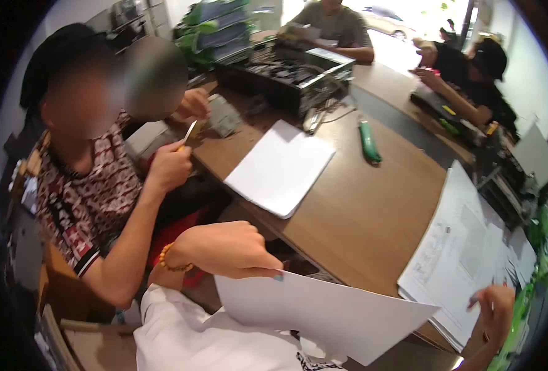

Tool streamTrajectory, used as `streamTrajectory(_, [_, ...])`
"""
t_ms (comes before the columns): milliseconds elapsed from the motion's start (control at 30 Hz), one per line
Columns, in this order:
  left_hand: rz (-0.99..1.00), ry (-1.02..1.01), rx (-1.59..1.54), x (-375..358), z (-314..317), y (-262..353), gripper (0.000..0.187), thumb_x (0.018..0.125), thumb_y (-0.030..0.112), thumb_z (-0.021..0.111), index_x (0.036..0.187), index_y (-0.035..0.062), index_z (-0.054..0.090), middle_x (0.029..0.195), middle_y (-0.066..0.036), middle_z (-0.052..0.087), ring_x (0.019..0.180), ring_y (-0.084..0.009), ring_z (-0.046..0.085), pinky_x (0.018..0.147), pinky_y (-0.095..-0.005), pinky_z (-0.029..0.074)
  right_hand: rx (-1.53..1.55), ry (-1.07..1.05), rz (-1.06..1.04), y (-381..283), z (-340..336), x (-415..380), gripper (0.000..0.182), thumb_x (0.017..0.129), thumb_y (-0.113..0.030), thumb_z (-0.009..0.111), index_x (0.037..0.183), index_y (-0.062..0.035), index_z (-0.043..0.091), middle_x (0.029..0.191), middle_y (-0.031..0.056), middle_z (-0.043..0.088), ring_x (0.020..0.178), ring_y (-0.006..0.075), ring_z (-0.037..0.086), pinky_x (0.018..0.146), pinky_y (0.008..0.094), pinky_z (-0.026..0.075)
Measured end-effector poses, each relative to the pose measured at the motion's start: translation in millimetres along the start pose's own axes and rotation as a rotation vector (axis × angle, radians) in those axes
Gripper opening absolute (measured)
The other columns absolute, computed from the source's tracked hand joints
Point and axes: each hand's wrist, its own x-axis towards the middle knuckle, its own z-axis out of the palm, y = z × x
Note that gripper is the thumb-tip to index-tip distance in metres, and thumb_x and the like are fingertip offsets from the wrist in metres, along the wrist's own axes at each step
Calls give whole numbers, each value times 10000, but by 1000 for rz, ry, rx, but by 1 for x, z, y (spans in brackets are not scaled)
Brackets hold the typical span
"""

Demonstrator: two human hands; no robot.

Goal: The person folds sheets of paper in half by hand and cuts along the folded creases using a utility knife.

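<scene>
My left hand [227, 250], a beaded bracelet at its wrist, pinches the top edge of a large white sheet of paper [329, 312]. The sheet hangs tilted over my lap, in front of the table's near edge. At the lower right, my right hand [495, 312] is off the sheet, its fingers bent and apart with nothing visible in them. It is beside a stack of printed papers [444, 263] on the table's right side. A white stack of paper [280, 170] lies farther up the table. Right of that stack rests a green, slim handle-shaped object [368, 142].
On my left, a person's hand [170, 167] grips an orange-handled knife [189, 135]; their other hand is at a pale block [223, 116]. An opened black computer case [280, 71] stands at the back. Two other people sit at the table's far side. Green packages [546, 241] are at the right.
</scene>
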Motion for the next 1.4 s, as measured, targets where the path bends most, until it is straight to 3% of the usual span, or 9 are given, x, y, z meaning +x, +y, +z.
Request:
streamTrajectory(100, [106,6,150,23,-3,13,262,884,214,466,703,38,536,520,-131,520,523,-305,556,481,-380,427,56,218,-268,-39,-2,28,461,726,-416,667,960,-25,598,819,112,634,807,241,615,723,364,465])
streamTrajectory(167, [181,14,268,45,0,26,259,873,183,484,676,17,520,526,-113,534,522,-272,571,467,-368,423,-21,59,-434,-76,9,42,572,667,-474,691,1017,-33,588,940,126,624,893,243,609,817,392,461])
streamTrajectory(300, [197,69,358,55,-14,32,240,872,203,508,741,15,581,565,-95,544,570,-264,580,530,-348,445,-152,-377,-460,-94,36,47,297,753,-235,639,980,-54,574,794,60,641,662,203,635,595,318,499])
streamTrajectory(400, [29,713,308,6,-31,26,391,767,299,663,1021,16,571,791,-92,604,747,-241,588,731,-323,444,-168,-327,-425,-90,33,54,120,790,-133,587,898,-81,581,695,30,630,547,199,609,473,295,469])
streamTrajectory(500, [-32,1068,383,-47,-45,33,438,761,307,669,1052,13,525,842,-102,573,794,-246,558,758,-331,421,59,-212,-299,-70,40,63,60,791,-145,593,823,-94,587,677,66,622,546,245,597,478,314,467])
streamTrajectory(600, [41,1014,416,-57,-38,32,488,756,316,676,1083,11,480,892,-111,542,840,-251,529,786,-339,399,290,-192,-272,-50,47,86,70,790,-47,587,859,-38,586,627,106,579,516,219,567,485,282,438])
streamTrajectory(700, [100,956,426,-56,-31,30,542,750,324,683,1114,8,434,943,-121,510,887,-255,499,813,-347,376,497,-253,-13,-30,60,109,55,790,-48,616,818,-2,606,561,1,468,520,40,388,465,212,333])
streamTrajectory(1200, [216,946,376,-43,-32,13,834,722,365,716,1269,-4,206,1196,-168,354,1119,-278,352,950,-388,263,1073,-372,367,-10,134,145,177,865,-155,584,948,-7,633,712,-50,574,575,-7,449,478,145,334])
streamTrajectory(1400, [272,1320,-25,-13,-35,-13,956,711,382,730,1331,-9,115,1297,-187,292,1211,-287,292,1005,-404,218,1218,-149,330,-3,152,154,180,882,-144,557,980,-6,622,746,-5,601,585,16,491,486,144,370])
